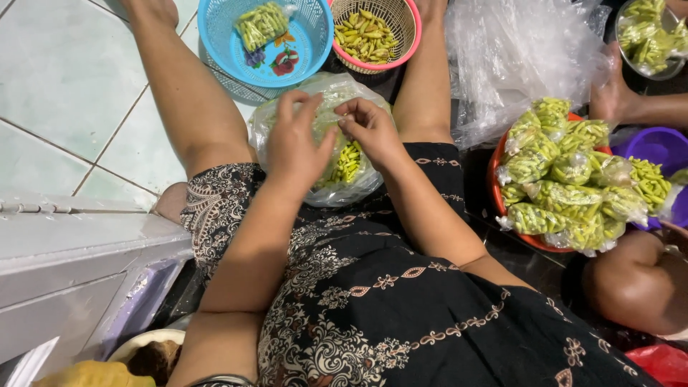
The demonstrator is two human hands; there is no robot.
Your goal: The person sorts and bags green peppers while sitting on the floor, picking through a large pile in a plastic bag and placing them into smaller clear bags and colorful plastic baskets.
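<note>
Both hands meet over a clear plastic bag (315, 143) of small green chillies that rests on the person's lap, between the knees. The left hand (295, 140) lies on the bag's top with fingers curled, gripping the plastic. The right hand (369, 129) pinches the bag's upper edge between thumb and fingertips, just beside the left.

Ahead of the hands, on the floor, a blue basket (297, 61) holds a small packed bag of chillies, and next to it a pink-rimmed basket (412, 32) holds loose yellow-green ones. To the right of the right hand lies a heap of crumpled clear plastic (516, 57), and further right a red bowl (494, 179) is piled with filled bags. A purple bowl (656, 147) sits touching it. Another person's hand (609, 97) rests beyond the red bowl.
</note>
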